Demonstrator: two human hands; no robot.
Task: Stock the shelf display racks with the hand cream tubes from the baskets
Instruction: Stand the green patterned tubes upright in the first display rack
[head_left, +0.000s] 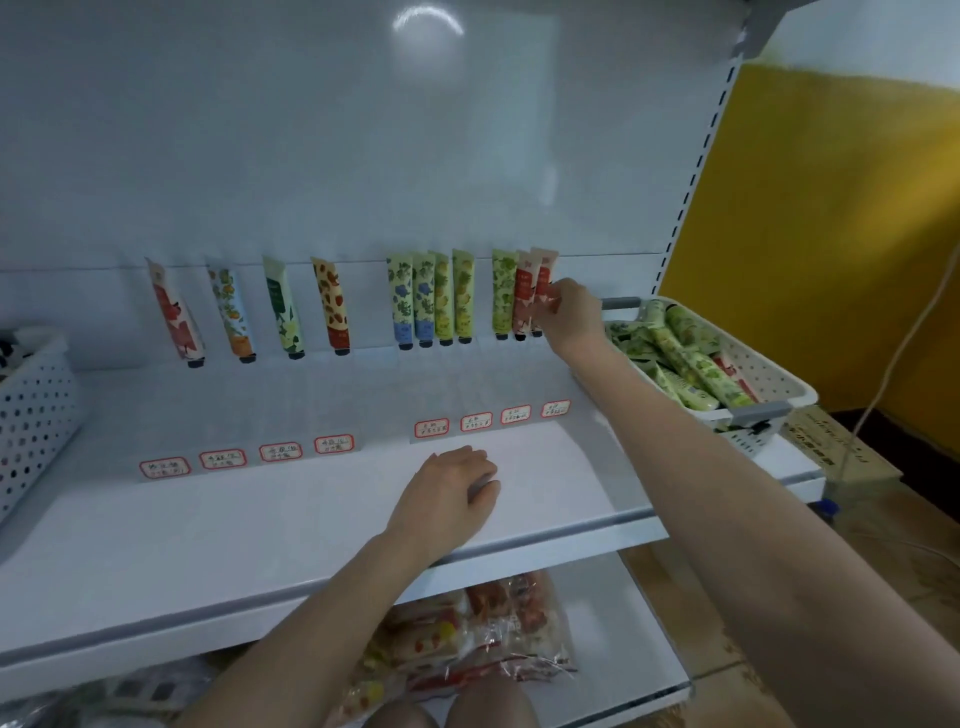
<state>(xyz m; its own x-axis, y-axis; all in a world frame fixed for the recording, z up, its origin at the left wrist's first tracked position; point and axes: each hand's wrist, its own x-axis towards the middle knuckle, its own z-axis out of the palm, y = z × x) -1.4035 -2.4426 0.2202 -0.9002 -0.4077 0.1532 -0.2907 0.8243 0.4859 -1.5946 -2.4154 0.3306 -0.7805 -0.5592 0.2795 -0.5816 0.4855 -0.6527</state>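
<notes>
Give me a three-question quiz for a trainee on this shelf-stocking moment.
1. True or false: the left hand is holding a tube.
2. Which tube do the fingers of the right hand pinch? A: the red tube at the right end of the row. B: a blue-flowered tube. C: the leftmost tube.
3. Fill in: the right basket holds mostly ___ tubes.

Key: 1 false, it rests on the shelf; 2 A; 3 green.
</notes>
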